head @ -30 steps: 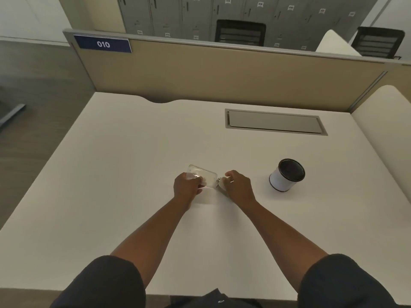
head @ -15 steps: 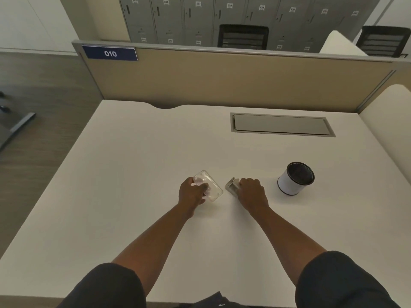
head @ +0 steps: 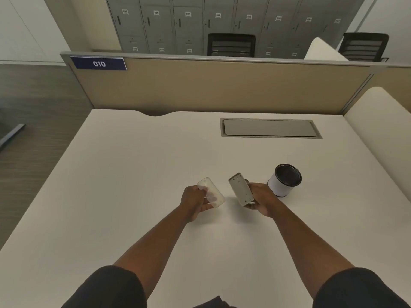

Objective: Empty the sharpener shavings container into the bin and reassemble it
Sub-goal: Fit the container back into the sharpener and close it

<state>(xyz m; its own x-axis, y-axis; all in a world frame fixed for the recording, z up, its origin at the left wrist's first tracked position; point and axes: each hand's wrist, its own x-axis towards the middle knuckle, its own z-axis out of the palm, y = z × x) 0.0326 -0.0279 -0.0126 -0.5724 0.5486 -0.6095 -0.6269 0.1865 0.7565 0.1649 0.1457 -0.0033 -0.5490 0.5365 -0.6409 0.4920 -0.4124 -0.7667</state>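
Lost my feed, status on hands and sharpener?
Left hand holds clear shavings container. Right hand holds sharpener body; parts separated. Bin open beside right hand, path unobstructed.

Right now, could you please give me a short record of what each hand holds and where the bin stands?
left hand: holds the clear shavings container, lifted off the desk
right hand: holds the grey sharpener body, tilted
parts: separated, with a gap between them
bin: small white cup with a dark inside, on the desk just right of the right hand
container contents: faint dark bits show through the clear wall
emptying: not yet done
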